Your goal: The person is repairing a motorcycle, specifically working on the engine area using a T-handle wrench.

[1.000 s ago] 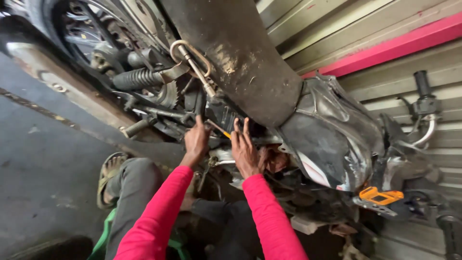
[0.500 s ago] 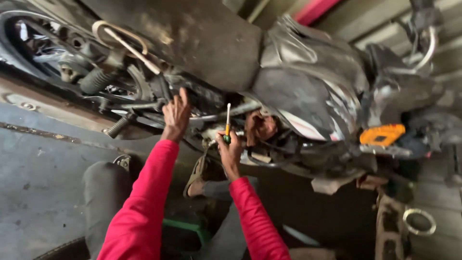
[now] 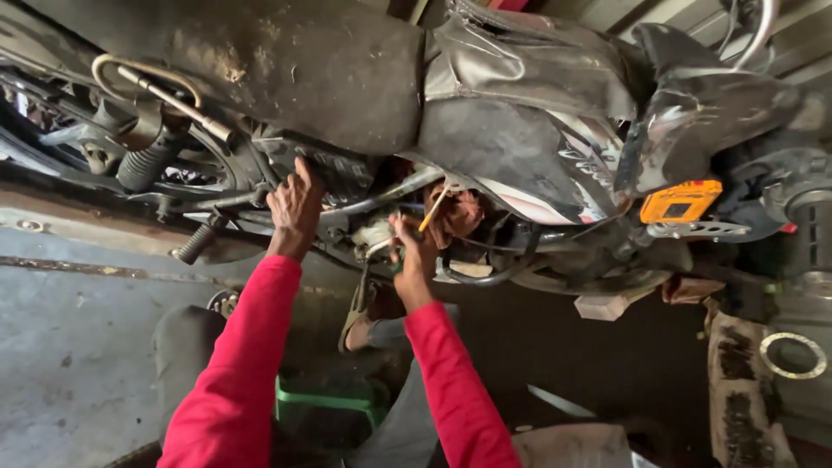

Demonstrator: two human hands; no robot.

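In the head view, beneath the seat of the motorcycle (image 3: 364, 78), the left hand (image 3: 295, 204) lay with fingers spread, pressed flat against the dark side panel (image 3: 334, 169). The right hand (image 3: 414, 251) was closed around a screwdriver (image 3: 433, 208), its tip angled up toward the engine area (image 3: 455, 217). The step in hand appeared to be working a fastener there. The next move would probably call for seating the tip squarely while the left hand steadied the frame.
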